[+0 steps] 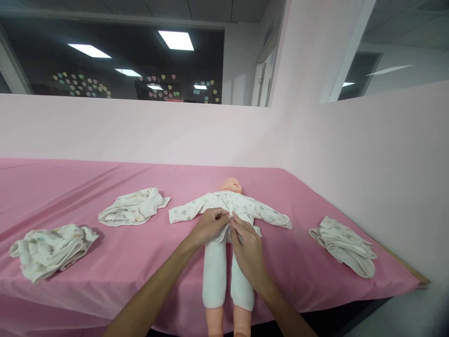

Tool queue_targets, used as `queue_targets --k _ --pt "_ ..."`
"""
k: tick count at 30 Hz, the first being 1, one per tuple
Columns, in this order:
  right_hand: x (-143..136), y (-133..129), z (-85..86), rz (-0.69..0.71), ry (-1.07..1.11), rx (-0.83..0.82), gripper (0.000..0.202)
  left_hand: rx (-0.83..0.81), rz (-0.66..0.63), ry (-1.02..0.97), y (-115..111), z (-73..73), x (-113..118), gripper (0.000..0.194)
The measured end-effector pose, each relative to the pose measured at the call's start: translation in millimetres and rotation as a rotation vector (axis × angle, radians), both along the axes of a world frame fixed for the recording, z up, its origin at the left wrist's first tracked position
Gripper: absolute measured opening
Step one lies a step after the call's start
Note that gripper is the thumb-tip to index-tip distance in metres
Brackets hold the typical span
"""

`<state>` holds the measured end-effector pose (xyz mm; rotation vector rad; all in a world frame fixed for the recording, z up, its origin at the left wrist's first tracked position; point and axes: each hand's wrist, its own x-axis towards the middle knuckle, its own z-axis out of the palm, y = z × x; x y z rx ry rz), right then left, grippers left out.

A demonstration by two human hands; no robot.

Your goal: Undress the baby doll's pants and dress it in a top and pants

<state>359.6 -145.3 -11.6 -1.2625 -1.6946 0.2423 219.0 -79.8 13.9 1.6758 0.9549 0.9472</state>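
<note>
Two hands meet over the middle of the shirt front in the head view: the left hand [212, 225] has its thumb and fingertip pinched together on the white fabric, and the right hand [246, 248] pinches at the same spot from the other side, both clamped on the shirt [242, 204]. Whether a tie, a snap or plain cloth lies between the fingertips is too small to tell. The shirt is on the doll [231, 184], which lies on its back on the pink sheet [147, 255], sleeves spread out to either side. With so little cloth in each pinch, an edge could slip free if either hand pulled unevenly. The two halves could also end up misaligned, because the fingers cover the place where they meet. Hard tugging could drag the doll askew or ruck up the sheet, since neither hand braces the body. The hem lies loose over the white leggings [214, 276] and could bunch up if pulled along with the front. Three folded garments [131, 208] lie well apart from the hands, so snagging them looks unlikely.
</note>
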Motion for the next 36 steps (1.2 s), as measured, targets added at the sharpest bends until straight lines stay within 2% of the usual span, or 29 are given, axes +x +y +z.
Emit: queue_targets --k 6,14,24,28,31,36 --pt "3.2 -3.3 -0.8 -0.029 0.140 -0.134 0.041 -0.039 -0.020 -0.011 -2.0 0.7 -2.2 0.030" --pt "5.7 -0.4 -7.2 0.042 0.229 -0.162 0.044 0.075 0.068 0.087 -4.5 -1.3 5.7 0.020" --pt "2.2 -0.7 -6.9 -0.012 0.043 -0.011 0.040 0.096 0.067 0.220 -5.0 3.4 5.9 0.024" --pt "2.9 -0.4 -9.5 -0.027 0.055 -0.019 0.042 0.033 0.008 0.158 -3.4 2.5 1.8 0.023" --pt "3.7 -1.2 -9.1 0.003 0.010 -0.011 0.044 0.052 -0.005 0.159 -5.2 2.2 1.1 0.026" --pt "4.4 -6.4 -2.2 0.085 0.056 -0.084 0.048 0.175 0.078 0.228 -11.5 0.9 7.2 0.028"
